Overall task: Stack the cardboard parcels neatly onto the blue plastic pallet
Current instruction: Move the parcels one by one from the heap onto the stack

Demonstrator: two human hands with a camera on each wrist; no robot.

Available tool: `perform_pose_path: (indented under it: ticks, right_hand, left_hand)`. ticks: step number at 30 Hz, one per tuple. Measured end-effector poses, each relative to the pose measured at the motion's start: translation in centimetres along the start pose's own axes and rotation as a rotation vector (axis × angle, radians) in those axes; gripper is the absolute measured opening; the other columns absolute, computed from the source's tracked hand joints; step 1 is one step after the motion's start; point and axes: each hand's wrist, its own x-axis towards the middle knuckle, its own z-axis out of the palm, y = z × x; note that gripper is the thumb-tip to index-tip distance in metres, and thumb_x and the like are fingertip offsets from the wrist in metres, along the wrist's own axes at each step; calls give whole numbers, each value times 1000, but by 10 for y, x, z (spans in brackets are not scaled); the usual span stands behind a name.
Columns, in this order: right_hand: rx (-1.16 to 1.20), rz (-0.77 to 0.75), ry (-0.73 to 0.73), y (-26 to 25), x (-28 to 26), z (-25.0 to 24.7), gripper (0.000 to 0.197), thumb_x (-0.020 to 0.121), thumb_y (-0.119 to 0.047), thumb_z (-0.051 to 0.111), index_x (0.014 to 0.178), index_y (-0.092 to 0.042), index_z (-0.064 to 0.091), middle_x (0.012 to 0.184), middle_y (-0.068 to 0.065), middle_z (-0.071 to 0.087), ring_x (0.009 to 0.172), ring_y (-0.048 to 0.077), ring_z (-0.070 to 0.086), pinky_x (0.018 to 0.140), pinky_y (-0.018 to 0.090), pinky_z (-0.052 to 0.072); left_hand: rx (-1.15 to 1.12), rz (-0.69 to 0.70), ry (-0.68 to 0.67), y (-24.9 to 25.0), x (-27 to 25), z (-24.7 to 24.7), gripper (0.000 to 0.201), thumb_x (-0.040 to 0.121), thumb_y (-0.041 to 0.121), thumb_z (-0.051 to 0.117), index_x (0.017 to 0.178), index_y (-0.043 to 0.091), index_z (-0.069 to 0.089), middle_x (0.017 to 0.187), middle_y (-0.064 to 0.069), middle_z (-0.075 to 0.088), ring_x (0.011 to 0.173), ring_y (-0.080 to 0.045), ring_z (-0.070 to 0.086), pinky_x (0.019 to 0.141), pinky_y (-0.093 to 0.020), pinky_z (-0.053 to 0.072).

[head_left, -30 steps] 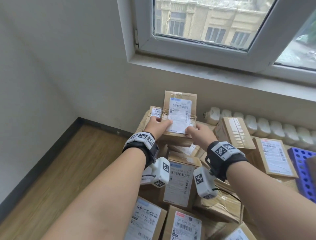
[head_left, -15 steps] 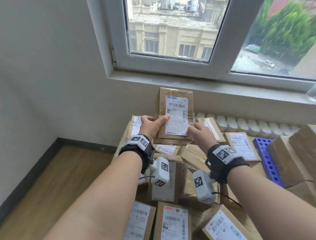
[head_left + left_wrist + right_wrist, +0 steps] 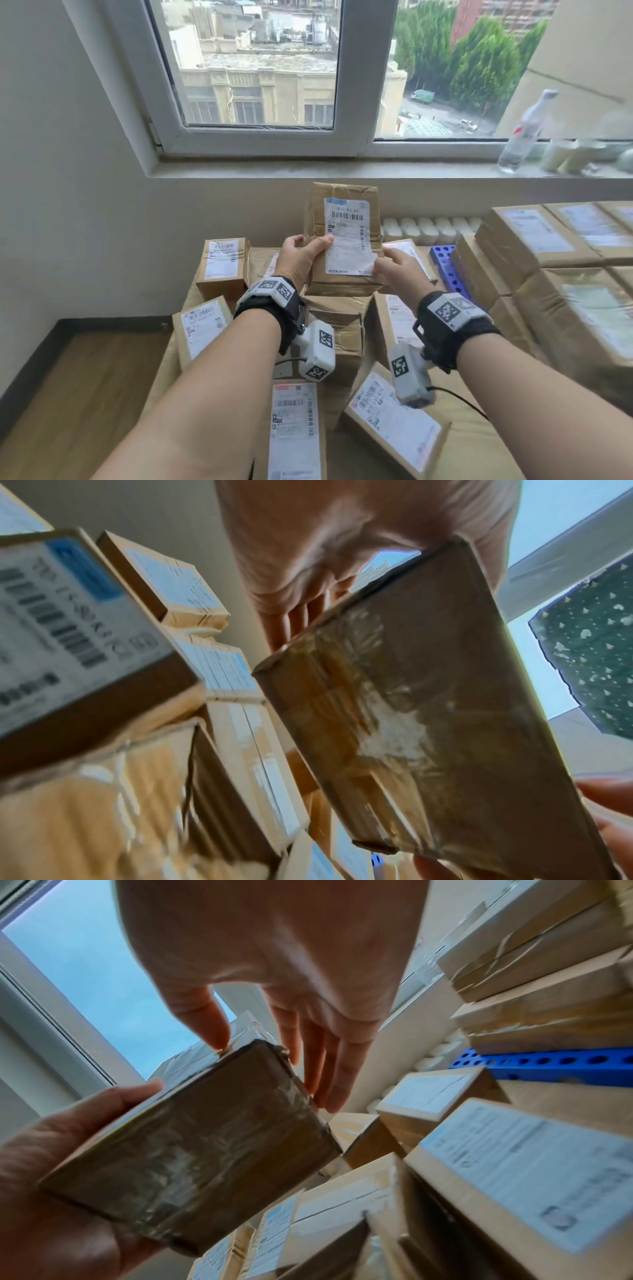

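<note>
I hold a brown taped cardboard parcel [image 3: 347, 236] with a white barcode label in the air above a loose heap of parcels [image 3: 339, 342]. My left hand [image 3: 308, 250] grips its left edge, thumb on the label and fingers underneath. My right hand [image 3: 390, 263] pinches its right near corner. The left wrist view shows the parcel's underside [image 3: 411, 710] below my left hand [image 3: 308, 601]. In the right wrist view my right hand [image 3: 267, 1047] has its thumb on top of the parcel [image 3: 205, 1137] and its fingers along the side. The blue pallet [image 3: 445, 270] lies to the right, mostly covered.
Neatly stacked parcels [image 3: 548, 257] stand on the pallet at the right, about as high as my hands. Behind runs a white radiator [image 3: 428, 229] under a windowsill with a plastic bottle [image 3: 524, 137]. A wall and wooden floor [image 3: 85, 394] lie to the left.
Both hands have lifted the parcel up off the heap. The view has risen and swung right, bringing the stacked parcels on the pallet into sight.
</note>
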Motion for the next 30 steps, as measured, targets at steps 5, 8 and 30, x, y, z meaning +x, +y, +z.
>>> perform_pose_path:
  ticks: [5,8,30]
  right_hand:
    - [107,68,8,20,-42,-58,61,70,-33,55,130,-23,49,108,3,63,95,20,60,84,45,51]
    - [200,82,5,37,-68,-97,60,74,-31,55,133,-22,49,94,-1,60,82,17,57,73,36,48]
    - [325,12,281,145,-227,-346,60,74,-59,61,122,-24,55,110,5,69,86,23,66,71,39,52]
  left_hand:
    - [-69,1,-49,-13,-37,58,86,66,40,82,135,4,44,118,-14,66,97,-24,69,73,-36,60]
    - [-79,11,-76,-18,-68,96,66,77,32,78,130,4,48,114,-14,68,89,-22,70,60,-29,57]
    - [-33,195,-442,-55,-242,368,90,49,54,72,118,-1,60,111,-20,69,92,-30,68,74,-36,58]
